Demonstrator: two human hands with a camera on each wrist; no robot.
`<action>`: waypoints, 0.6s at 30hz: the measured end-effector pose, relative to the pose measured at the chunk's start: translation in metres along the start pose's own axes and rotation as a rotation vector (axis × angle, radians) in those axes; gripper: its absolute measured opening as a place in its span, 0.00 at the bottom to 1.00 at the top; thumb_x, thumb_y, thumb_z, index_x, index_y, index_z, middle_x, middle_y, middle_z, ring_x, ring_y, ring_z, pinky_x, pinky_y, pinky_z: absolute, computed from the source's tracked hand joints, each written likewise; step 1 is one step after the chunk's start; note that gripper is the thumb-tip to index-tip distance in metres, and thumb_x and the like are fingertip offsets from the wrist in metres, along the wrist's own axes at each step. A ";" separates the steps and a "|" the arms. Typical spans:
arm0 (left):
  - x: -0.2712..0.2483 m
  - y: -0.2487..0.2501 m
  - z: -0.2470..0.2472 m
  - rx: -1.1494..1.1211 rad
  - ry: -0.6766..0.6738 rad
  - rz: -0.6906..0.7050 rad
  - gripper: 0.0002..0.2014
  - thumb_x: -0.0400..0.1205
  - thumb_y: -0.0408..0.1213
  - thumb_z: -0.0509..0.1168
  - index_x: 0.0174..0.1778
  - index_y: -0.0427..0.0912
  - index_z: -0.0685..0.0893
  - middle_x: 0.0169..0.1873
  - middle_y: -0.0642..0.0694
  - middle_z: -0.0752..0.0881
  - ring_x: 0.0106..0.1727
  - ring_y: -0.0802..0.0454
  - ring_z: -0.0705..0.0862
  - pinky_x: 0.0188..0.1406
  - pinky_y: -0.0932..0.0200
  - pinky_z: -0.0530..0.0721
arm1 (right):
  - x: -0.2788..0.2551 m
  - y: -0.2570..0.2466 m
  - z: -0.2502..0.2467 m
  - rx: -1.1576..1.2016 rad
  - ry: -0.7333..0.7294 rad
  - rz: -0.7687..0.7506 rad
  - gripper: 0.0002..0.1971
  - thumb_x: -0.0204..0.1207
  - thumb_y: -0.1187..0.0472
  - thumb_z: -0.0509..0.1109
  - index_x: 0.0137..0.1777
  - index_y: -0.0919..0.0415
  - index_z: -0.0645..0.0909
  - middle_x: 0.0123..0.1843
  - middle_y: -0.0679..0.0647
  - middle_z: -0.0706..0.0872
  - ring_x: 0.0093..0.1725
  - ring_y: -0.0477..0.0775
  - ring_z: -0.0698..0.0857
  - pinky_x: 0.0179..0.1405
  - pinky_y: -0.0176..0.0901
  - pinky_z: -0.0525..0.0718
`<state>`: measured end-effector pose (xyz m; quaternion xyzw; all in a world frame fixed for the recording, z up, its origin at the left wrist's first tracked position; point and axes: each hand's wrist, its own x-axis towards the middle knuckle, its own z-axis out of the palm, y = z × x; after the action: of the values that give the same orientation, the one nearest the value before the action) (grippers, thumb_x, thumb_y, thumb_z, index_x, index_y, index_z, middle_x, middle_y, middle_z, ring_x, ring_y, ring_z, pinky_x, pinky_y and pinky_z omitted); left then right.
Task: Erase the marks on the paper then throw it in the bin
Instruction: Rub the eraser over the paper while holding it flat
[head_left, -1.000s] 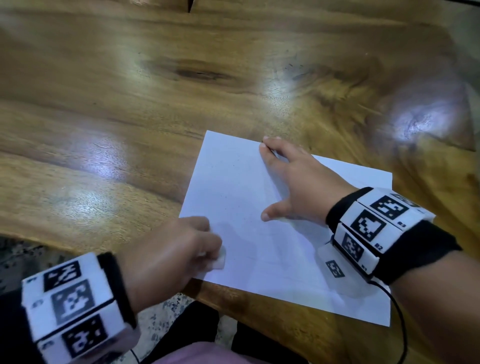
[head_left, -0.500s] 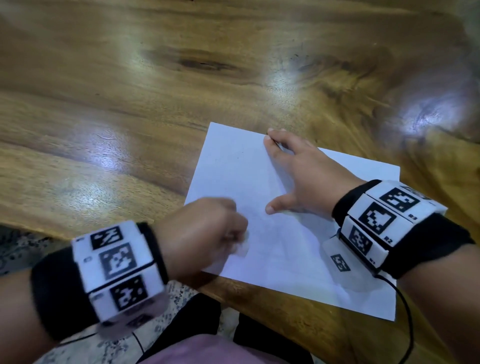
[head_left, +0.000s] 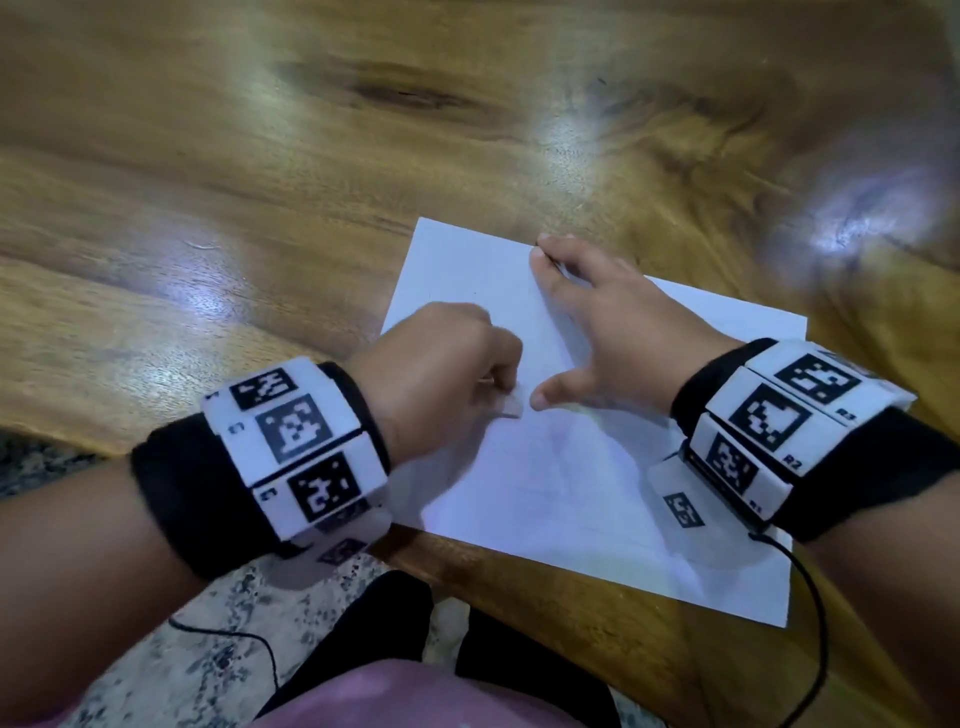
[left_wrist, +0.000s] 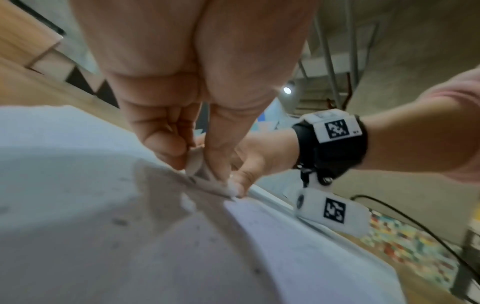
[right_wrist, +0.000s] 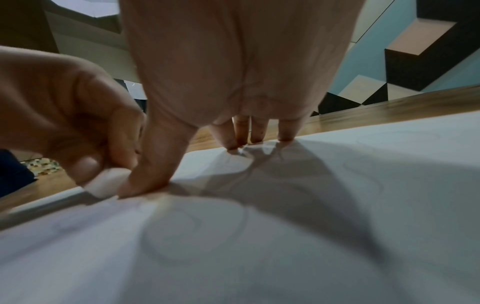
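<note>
Currently on the table:
Table (head_left: 260, 171): glossy brown wood, bright light patches on its top.
Paper (head_left: 597, 493): white sheet, flat on the table near its front edge; faint pencil rings and small dark specks show on it in the wrist views.
Eraser (head_left: 510, 404): small white block, touching the paper near the sheet's middle.
Left hand (head_left: 441, 374): fingers curled tight, pinching the eraser between thumb and fingers, over the paper's left part.
Right hand (head_left: 613, 332): spread wide and flat, fingertips (right_wrist: 285, 133) and thumb pressing the paper down; thumb tip just beside the eraser.
Wrist bands (head_left: 291, 447): black, with white marker blocks, one on each wrist.
Bin: cannot tell where; none shows.
</note>
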<state>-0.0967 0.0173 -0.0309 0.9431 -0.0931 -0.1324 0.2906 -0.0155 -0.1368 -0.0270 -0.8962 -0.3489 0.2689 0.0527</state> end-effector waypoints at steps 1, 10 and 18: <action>-0.002 0.000 0.001 -0.002 -0.012 0.005 0.04 0.74 0.39 0.68 0.37 0.42 0.84 0.36 0.45 0.79 0.39 0.44 0.80 0.38 0.56 0.75 | 0.000 0.000 0.000 0.005 -0.004 0.000 0.59 0.61 0.40 0.77 0.83 0.57 0.42 0.84 0.45 0.41 0.83 0.50 0.43 0.82 0.41 0.47; -0.004 -0.003 -0.009 0.047 -0.090 -0.033 0.04 0.73 0.38 0.69 0.41 0.44 0.86 0.37 0.49 0.79 0.41 0.48 0.79 0.37 0.59 0.68 | -0.002 -0.002 -0.003 0.001 -0.004 -0.007 0.59 0.62 0.40 0.77 0.83 0.57 0.42 0.84 0.46 0.41 0.83 0.49 0.44 0.81 0.40 0.47; -0.052 -0.012 0.000 -0.087 -0.260 -0.007 0.03 0.70 0.42 0.67 0.35 0.49 0.80 0.32 0.56 0.76 0.32 0.59 0.79 0.33 0.73 0.72 | -0.001 0.000 -0.002 0.018 -0.004 0.004 0.59 0.62 0.40 0.77 0.83 0.56 0.42 0.84 0.44 0.41 0.83 0.49 0.44 0.81 0.40 0.50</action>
<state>-0.1452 0.0403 -0.0274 0.9048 -0.1209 -0.2583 0.3162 -0.0155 -0.1375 -0.0249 -0.8958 -0.3449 0.2740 0.0594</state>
